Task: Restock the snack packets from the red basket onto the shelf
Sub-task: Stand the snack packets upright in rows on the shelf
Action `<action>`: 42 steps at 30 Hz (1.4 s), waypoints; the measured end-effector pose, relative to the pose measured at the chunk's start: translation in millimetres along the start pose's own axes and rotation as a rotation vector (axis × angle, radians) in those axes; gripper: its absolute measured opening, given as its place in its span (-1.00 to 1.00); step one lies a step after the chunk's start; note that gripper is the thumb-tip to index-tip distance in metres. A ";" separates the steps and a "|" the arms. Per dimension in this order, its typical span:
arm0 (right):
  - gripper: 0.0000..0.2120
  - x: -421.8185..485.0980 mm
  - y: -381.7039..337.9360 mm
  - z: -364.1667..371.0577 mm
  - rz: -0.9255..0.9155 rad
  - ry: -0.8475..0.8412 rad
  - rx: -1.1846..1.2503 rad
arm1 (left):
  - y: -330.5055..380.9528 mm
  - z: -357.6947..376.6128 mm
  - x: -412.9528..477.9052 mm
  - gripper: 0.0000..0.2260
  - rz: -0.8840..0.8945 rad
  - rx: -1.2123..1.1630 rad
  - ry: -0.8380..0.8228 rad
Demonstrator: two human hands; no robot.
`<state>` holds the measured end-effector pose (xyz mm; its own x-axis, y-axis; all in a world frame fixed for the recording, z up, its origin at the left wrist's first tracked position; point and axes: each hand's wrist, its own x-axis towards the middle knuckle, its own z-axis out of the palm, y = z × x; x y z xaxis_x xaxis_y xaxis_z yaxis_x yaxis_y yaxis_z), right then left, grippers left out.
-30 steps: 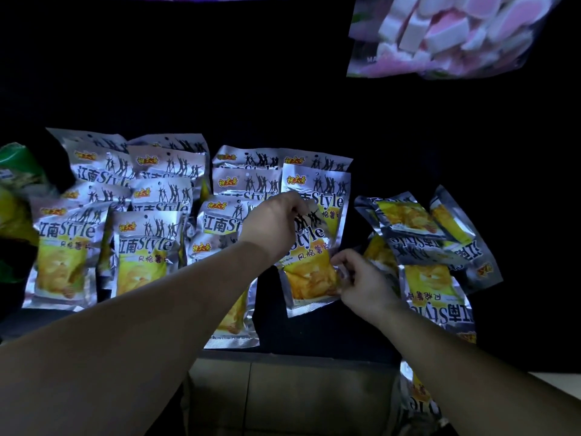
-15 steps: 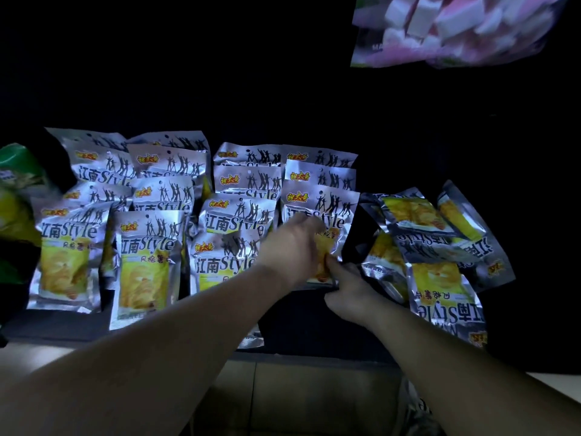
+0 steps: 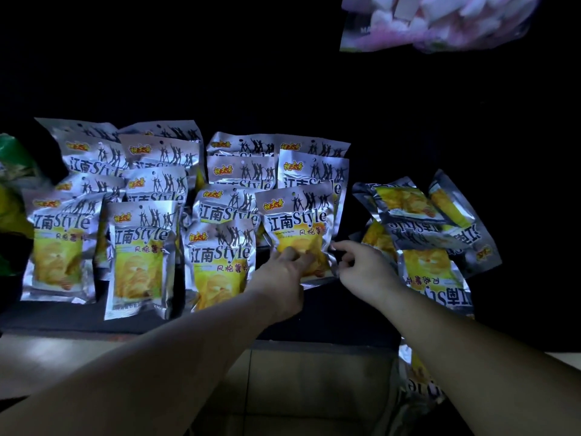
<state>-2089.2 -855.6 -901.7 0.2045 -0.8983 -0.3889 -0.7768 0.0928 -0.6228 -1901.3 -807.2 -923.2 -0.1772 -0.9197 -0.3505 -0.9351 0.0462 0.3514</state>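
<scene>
Several silver-and-yellow snack packets stand in overlapping rows on a dark shelf [image 3: 330,316]. The front packet of the fourth row [image 3: 298,221] stands upright. My left hand [image 3: 283,272] grips its lower left part with curled fingers. My right hand [image 3: 361,269] pinches its lower right corner. To the right lies a loose heap of the same packets [image 3: 421,234], tilted and upside down. The red basket is not in view.
A green bag [image 3: 12,171] sits at the far left of the shelf. A pink-and-white sweets bag [image 3: 434,23] hangs at the top right. More packets [image 3: 418,382] show below the shelf edge at the right. Pale floor tiles [image 3: 283,388] lie under my arms.
The packet in my hands has gone from tilted and low to upright behind the front of its row. Both hands slid down to its bottom edge.
</scene>
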 end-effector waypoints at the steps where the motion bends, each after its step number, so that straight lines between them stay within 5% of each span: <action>1: -0.59 -4.1 0.6 -5.0 -0.009 0.011 -0.012 | 4.0 -1.4 -1.5 -0.38 0.015 0.005 0.029; 5: -0.73 -32.5 14.8 -37.7 -0.026 0.052 -0.104 | 37.1 -7.0 -4.1 -0.56 0.073 -0.119 0.109; 10: -0.87 -68.7 63.3 -87.0 0.144 0.129 -0.420 | 104.1 16.5 -2.6 -0.59 0.019 -0.335 -0.166; 13: -0.92 -89.0 108.2 -87.5 0.342 0.193 -0.274 | 135.8 41.1 -2.2 -0.55 -0.069 -0.511 -0.350; 17: -0.97 -111.2 136.1 -62.3 0.431 0.183 0.140 | 157.3 78.3 6.4 -0.62 -0.126 -0.749 -0.375; 21: -0.84 -110.0 138.2 -57.5 0.420 0.171 0.307 | 165.9 81.2 14.8 -0.90 -0.284 -0.951 -0.177; 25: -0.73 -106.8 135.5 -61.1 0.416 0.124 0.018 | 164.2 65.2 17.0 -0.67 -0.347 -0.999 -0.015; 32: -0.14 -111.9 109.4 -37.2 0.393 -0.015 -0.080 | 145.4 -8.3 16.8 -0.78 -0.294 -1.159 0.173; 37: -0.54 -95.8 105.6 -43.3 0.431 -0.022 -0.122 | 108.3 -61.3 7.1 -0.78 -0.219 -1.112 0.136; 42: -0.72 -89.4 67.4 -56.0 0.334 -0.134 -0.070 | 84.2 -104.2 -17.5 -0.90 -0.109 -0.919 0.106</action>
<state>-2193.2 -793.1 -870.9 0.0052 -0.7584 -0.6517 -0.8520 0.3378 -0.3999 -1944.9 -827.8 -797.1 -0.0314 -0.9337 -0.3568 -0.3271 -0.3277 0.8863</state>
